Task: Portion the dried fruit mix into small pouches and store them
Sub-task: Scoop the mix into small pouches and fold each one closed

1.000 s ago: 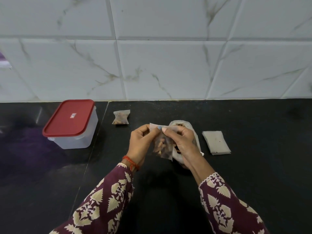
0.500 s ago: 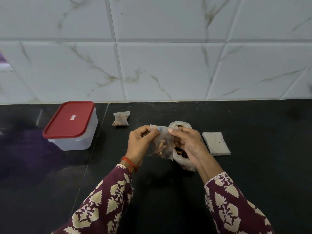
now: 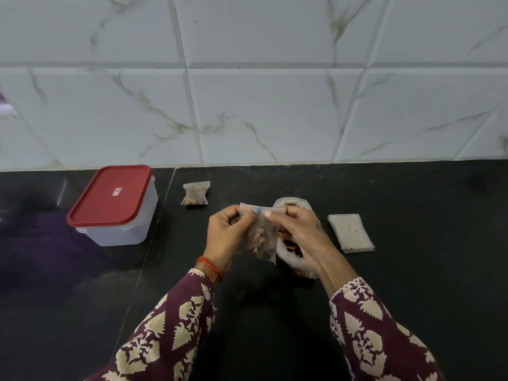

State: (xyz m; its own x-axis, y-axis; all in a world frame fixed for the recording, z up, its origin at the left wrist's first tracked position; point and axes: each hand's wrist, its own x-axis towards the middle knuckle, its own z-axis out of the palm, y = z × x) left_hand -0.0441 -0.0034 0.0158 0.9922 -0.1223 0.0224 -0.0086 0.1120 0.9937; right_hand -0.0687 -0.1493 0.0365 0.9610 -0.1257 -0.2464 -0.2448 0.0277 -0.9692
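Both hands pinch the top edge of a small clear plastic pouch [image 3: 262, 233] holding dried fruit mix above the black stone worktop [image 3: 412, 284]

Left hand [image 3: 224, 236] and right hand [image 3: 299, 235] each nip the pouch mouth between thumb and forefinger, the pouch hanging between them; just behind it, partly hidden by the right hand, stands an open clear plastic bag of dried fruit mix [image 3: 295, 247]; a filled small clear pouch [image 3: 195, 193] lies nearer the worktop's back edge, a white plastic box with a red lid [image 3: 114, 204] sits towards the back left, and a flat stack of empty clear pouches [image 3: 351, 232] lies to the right of the bag
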